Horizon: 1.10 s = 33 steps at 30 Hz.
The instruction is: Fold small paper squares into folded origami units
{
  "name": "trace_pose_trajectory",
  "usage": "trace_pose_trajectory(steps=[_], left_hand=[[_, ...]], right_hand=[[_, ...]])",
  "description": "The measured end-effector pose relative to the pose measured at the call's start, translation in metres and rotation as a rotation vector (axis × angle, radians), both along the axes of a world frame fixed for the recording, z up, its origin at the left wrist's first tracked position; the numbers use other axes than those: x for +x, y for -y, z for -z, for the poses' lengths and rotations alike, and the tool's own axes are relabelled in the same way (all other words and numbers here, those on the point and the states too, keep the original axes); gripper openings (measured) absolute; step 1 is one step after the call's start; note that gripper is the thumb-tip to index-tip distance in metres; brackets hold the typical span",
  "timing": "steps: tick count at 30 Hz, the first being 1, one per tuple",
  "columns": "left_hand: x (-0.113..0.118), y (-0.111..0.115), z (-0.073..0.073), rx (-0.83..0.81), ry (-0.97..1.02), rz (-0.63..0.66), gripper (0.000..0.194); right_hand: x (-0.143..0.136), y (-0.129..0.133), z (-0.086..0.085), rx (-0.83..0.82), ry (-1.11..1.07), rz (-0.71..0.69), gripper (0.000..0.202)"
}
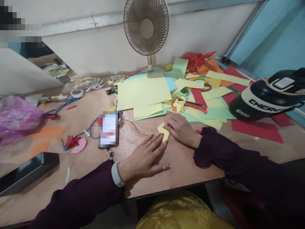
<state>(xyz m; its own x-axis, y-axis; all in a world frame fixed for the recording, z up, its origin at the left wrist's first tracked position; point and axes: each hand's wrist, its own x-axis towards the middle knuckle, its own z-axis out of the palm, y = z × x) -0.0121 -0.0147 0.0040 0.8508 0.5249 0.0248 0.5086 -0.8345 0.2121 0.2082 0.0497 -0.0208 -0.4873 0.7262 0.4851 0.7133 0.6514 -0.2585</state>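
Observation:
A small folded piece of yellow paper lies on the wooden table between my two hands. My left hand rests flat with its fingers stretched out, the fingertips touching the paper's lower left edge. From the right, my right hand has its fingers bent, and its thumb and fingers hold the paper's upper right side. Part of the paper is hidden under my fingers. Just beyond are crumpled yellow paper pieces and orange-handled scissors.
Yellow sheets lie stacked below a fan. A dark bottle stands at the right among coloured paper strips. On the left are a badge on a lanyard, a pink plastic bag and a black box-like object.

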Motion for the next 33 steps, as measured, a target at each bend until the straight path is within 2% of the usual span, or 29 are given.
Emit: trace_pose_trajectory(steps=[5,11,24,33], left_hand=[[0.000,0.000,-0.002,-0.015,0.016,-0.009,0.077],[0.001,-0.003,0.000,-0.079,0.004,0.046,0.079],[0.000,-0.004,-0.002,-0.081,0.007,0.049,0.080],[0.002,-0.002,-0.004,-0.063,0.052,0.037,0.078]], right_hand=[[0.001,-0.001,0.003,0.001,0.013,0.007,0.014],[0.001,-0.002,0.004,-0.024,-0.013,0.004,0.015],[0.002,-0.008,0.006,-0.103,-0.061,0.015,0.011],[0.003,-0.009,0.002,-0.082,-0.039,0.108,0.019]])
